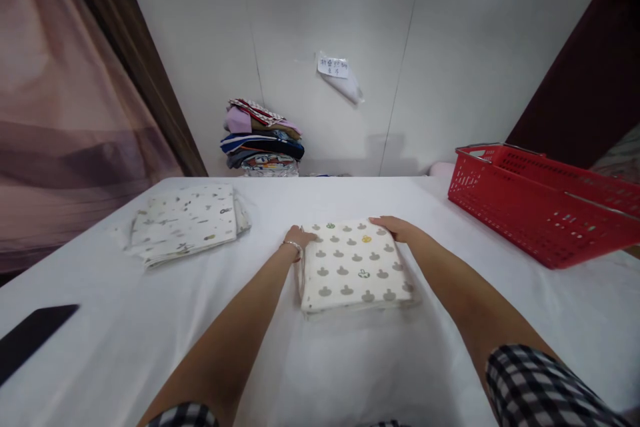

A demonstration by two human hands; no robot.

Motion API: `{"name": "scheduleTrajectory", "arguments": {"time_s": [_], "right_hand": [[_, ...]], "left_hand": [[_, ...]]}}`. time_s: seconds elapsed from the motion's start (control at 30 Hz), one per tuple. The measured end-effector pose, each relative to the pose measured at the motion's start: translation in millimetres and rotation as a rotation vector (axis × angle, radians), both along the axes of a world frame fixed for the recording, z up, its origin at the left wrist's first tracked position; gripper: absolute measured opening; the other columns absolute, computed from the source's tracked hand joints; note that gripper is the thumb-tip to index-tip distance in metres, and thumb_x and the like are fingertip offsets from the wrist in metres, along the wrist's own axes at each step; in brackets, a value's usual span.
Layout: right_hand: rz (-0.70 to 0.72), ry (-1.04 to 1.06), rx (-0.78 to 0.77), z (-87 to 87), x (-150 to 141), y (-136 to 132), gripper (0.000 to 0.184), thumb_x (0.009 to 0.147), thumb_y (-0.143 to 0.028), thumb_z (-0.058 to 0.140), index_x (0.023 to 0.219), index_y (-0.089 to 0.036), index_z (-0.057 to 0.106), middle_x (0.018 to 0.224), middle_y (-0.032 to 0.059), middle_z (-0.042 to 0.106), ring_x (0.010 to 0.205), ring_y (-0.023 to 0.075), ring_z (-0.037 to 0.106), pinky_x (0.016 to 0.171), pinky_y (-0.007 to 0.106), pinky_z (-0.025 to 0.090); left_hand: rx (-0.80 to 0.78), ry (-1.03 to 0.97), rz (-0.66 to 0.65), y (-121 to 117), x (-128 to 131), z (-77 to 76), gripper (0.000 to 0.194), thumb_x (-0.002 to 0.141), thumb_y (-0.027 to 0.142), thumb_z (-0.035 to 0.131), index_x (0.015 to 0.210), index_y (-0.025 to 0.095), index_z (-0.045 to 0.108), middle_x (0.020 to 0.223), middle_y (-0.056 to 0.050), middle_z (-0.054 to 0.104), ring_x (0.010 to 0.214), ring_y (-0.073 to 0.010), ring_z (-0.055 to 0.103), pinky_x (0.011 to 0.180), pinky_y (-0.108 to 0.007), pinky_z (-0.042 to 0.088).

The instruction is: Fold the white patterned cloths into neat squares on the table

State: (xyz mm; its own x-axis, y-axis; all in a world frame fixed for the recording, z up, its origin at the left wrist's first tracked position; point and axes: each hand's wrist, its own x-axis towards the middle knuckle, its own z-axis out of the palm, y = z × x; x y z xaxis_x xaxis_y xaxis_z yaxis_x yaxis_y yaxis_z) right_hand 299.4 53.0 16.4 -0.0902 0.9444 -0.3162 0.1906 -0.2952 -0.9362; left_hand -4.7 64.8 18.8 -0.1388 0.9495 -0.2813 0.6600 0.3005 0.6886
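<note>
A white folded cloth [353,265] printed with grey mushroom-like shapes, a few of them green or yellow, lies flat in the middle of the table. My left hand [299,238] grips its far left corner, thumb on top and fingers hidden beside or under the edge. At the far right corner my right hand [395,227] holds the cloth the same way, most of its fingers out of sight. Apart from both hands, to the left, lies another folded white cloth [187,219] with small scattered prints.
A red perforated basket [540,203] stands on the right side of the white-covered table [270,373]. Behind the far edge rises a stack of folded clothes [263,137] against the wall. A dark flat object [35,333] lies at the left edge.
</note>
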Motion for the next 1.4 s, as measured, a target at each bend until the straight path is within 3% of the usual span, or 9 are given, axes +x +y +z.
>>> {"name": "scheduleTrajectory", "arguments": {"time_s": [0.1,0.23,0.4,0.73,0.87,1.07,1.17,1.27,1.4], "right_hand": [[0.036,0.149,0.008,14.9,-5,-5,0.063,0.063,-0.037,0.075,0.119,-0.019,0.052,0.11,0.0113,0.064,0.094,0.0249,0.064,0.082,0.039,0.052],[-0.018,0.117,0.213,43.3,-8,-22,0.084,0.062,-0.029,0.077,0.135,-0.025,0.035,0.118,0.0076,0.06,0.099,0.0234,0.061,0.087,0.038,0.051],[0.095,0.002,0.37,83.9,-13,-58,0.081,0.064,-0.028,0.074,0.136,-0.031,0.036,0.12,0.0038,0.058,0.103,0.0249,0.059,0.089,0.041,0.049],[0.172,-0.054,0.427,129.2,-18,-103,0.083,0.061,-0.023,0.075,0.136,-0.027,0.037,0.117,0.0034,0.06,0.108,0.0239,0.056,0.096,0.042,0.044],[0.104,-0.124,0.475,152.3,-9,-81,0.084,0.057,-0.021,0.077,0.133,-0.024,0.042,0.109,0.0048,0.064,0.101,0.0239,0.059,0.092,0.041,0.046],[-0.041,-0.29,0.906,197.3,0,-62,0.066,0.061,-0.03,0.074,0.123,-0.023,0.051,0.108,0.004,0.063,0.1,0.0234,0.058,0.088,0.041,0.047],[-0.16,-0.517,1.081,171.7,0,-82,0.048,0.068,-0.034,0.069,0.113,-0.025,0.056,0.113,0.0051,0.06,0.108,0.0242,0.054,0.094,0.042,0.042],[-0.08,-0.686,1.065,95.6,-3,-110,0.034,0.075,-0.035,0.06,0.107,-0.025,0.058,0.118,0.0078,0.058,0.114,0.0263,0.049,0.099,0.046,0.037],[0.195,-0.72,0.969,-14.6,-7,-142,0.028,0.076,-0.034,0.057,0.101,-0.023,0.06,0.11,0.0099,0.063,0.107,0.0252,0.055,0.095,0.045,0.041]], "left_hand": [[-0.019,-0.114,0.0,0,-4,-0.9,0.065,0.055,0.031,0.074,0.112,0.01,0.051,0.113,-0.018,0.059,0.099,-0.028,0.059,0.071,-0.031,0.048],[-0.109,-0.38,-0.043,1,-12,-3.4,0.059,0.053,0.027,0.073,0.107,0.015,0.053,0.112,-0.015,0.061,0.097,-0.025,0.06,0.068,-0.03,0.049],[-0.215,-0.686,-0.227,-4,-22,5.3,0.04,0.048,0.021,0.071,0.087,0.018,0.06,0.099,-0.008,0.068,0.098,-0.0251,0.06,0.08,-0.032,0.047],[-0.119,-1.015,-0.59,-35,-50,37.6,0.048,0.053,0.023,0.075,0.099,0.013,0.065,0.105,-0.013,0.067,0.105,-0.0299,0.057,0.093,-0.04,0.041],[0.072,-0.932,-0.564,-28,-53,78.6,0.05,0.052,0.026,0.078,0.097,0.011,0.065,0.101,-0.013,0.067,0.098,-0.0286,0.061,0.092,-0.044,0.042],[0.763,-0.489,-0.503,-22,-53,168.1,0.056,0.055,0.033,0.076,0.105,0.013,0.06,0.104,-0.006,0.064,0.101,-0.0248,0.057,0.09,-0.04,0.043],[1.044,-0.151,-0.509,-45,-59,159.0,0.047,0.062,0.031,0.071,0.105,0.018,0.06,0.109,-0.005,0.061,0.11,-0.0252,0.051,0.099,-0.041,0.035],[1.056,0.088,-0.7,-77,-65,94.8,0.033,0.067,0.02,0.064,0.1,0.022,0.061,0.108,-0.005,0.061,0.111,-0.0234,0.049,0.105,-0.043,0.024],[0.783,0.206,-0.902,-117,-68,2.9,0.029,0.07,0.01,0.054,0.094,0.025,0.062,0.097,-0.004,0.063,0.102,-0.0192,0.054,0.104,-0.041,0.023]]}}
